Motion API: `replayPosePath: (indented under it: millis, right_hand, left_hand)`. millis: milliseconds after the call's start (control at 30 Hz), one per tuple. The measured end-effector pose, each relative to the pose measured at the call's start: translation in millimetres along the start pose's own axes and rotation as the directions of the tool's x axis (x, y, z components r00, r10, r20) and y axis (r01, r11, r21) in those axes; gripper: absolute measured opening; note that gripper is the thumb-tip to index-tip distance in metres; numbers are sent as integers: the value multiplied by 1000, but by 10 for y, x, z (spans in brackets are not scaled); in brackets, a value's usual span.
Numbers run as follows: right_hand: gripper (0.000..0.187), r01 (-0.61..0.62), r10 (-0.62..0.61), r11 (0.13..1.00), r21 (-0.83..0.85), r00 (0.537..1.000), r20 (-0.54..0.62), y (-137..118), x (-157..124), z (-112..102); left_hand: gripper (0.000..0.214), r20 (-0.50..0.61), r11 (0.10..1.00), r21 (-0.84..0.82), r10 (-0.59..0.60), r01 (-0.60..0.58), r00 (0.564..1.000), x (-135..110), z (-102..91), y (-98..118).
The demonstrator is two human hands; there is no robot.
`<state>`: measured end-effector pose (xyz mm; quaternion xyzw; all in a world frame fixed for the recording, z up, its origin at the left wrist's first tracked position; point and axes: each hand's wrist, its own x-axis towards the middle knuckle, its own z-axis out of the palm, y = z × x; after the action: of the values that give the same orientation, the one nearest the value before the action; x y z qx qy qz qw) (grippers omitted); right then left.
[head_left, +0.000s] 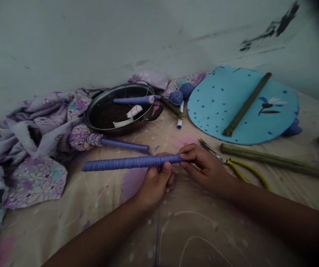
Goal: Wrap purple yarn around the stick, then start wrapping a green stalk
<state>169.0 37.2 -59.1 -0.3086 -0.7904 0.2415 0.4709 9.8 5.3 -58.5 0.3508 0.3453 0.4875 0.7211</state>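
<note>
- Okay, purple yarn-wrapped stick (131, 163) held crosswise, long axis nearly level, free end pointing left
- left hand (156, 185) curled round it, thumb on top
- right hand (203, 167) pinching its right end

**Lilac and Blue Everywhere**

The wrapped stick (131, 163) was periwinkle blue, matching the yarn balls (176, 98). The round board (242, 107) was sky blue with darker dots. The crumpled cloth (34, 148) showed lilac flowers, the bedsheet (220, 237) was cream with pink blotches, and the pliers handles (248, 172) were yellow.
</note>
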Motion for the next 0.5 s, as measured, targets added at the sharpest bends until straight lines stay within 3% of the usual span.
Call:
replayPosePath:
  millis: [100,167,267,333,400,500]
  right_hand:
    - [14,10,-10,1000,-5,1000,-16,1,-14,-2]
    - [12,-108,106,991,73,994,28,-7,-27,-9]
    - [17,-409,366,875,260,909,200,-31,-27,-21]
    - [24,-511,434,803,308,855,286,-48,-15,-26]
    - [25,-511,445,817,270,854,269,-56,-7,-26]
    - [17,-448,419,875,184,891,173,-44,-18,-13]
  left_hand:
    - [37,-2,1000,-3,3,-3,1000,1,-11,-9]
    - [38,1,1000,-8,10,-10,1000,3,-18,-12]
    - [35,7,1000,-11,5,-4,1000,6,-23,-6]
    - [34,14,1000,-10,2,-2,1000,7,-22,-1]
    - [33,18,1000,-9,2,-2,1000,6,-20,1]
    - [34,8,1000,-19,-3,3,1000,2,-16,-2]
